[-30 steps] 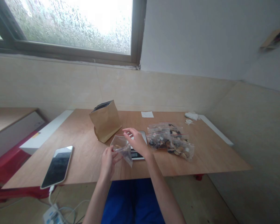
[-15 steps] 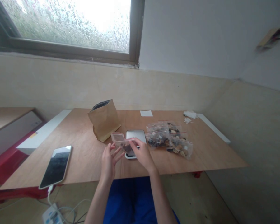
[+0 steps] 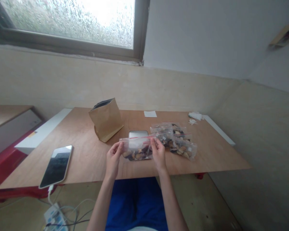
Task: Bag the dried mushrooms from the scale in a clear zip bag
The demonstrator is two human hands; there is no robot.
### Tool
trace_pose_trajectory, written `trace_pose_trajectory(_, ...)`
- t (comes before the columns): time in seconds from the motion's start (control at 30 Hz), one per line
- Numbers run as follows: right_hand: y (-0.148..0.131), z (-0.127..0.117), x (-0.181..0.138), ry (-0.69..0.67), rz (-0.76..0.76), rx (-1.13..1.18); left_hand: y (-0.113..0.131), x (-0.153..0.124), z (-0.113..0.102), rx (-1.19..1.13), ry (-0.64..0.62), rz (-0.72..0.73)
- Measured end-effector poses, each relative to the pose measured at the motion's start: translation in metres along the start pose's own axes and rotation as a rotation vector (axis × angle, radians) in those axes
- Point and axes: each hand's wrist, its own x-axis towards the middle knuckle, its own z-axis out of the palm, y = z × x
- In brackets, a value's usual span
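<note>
Between my two hands a clear zip bag (image 3: 138,150) with a red seal strip is stretched out, dark and tan dried pieces lying along its bottom. My left hand (image 3: 113,158) pinches its left upper corner, while my right hand (image 3: 159,154) pinches the right upper corner. Behind the bag, and mostly covered by it, lies a small flat device with a silver top (image 3: 137,133), perhaps a scale. Several filled zip bags (image 3: 183,149) with similar pieces are heaped just right of my right hand. An open brown paper pouch (image 3: 106,120) stands behind my left hand.
A phone (image 3: 57,166) on a charging cable lies at the table's left front, above a power strip (image 3: 55,218) on the floor. At the back are a white paper (image 3: 150,114) and crumpled white scraps (image 3: 195,116). A wall bounds the right side.
The zip bag, earlier bunched with my left fingers spread beside it, is now spread wide, its contents visible. My left hand has closed on its corner, and my right hand has moved right.
</note>
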Motion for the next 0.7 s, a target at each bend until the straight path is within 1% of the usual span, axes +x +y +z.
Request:
trace_pose_trajectory(0.13, 0.002, -0.008, 0.001, 0.013, 0.028, 0.054, 0.0, -0.003, 0.003, 0.022, 0.016, 0.016)
trace_pose_trajectory(0.27, 0.002, -0.015, 0.001, 0.011, 0.005, -0.024, 0.004, -0.005, 0.006, 0.057, 0.04, 0.047)
trace_pose_trajectory(0.5, 0.001, -0.021, -0.002, -0.008, -0.048, -0.084, 0.005, -0.004, 0.005, 0.011, 0.066, -0.002)
trace_pose_trajectory(0.6, 0.001, -0.021, -0.004, 0.012, -0.086, -0.101, 0.006, -0.003, 0.005, -0.006, 0.079, 0.007)
trace_pose_trajectory(0.7, 0.0, -0.02, -0.005, 0.06, -0.117, -0.102, 0.008, -0.004, 0.006, -0.001, 0.088, 0.035)
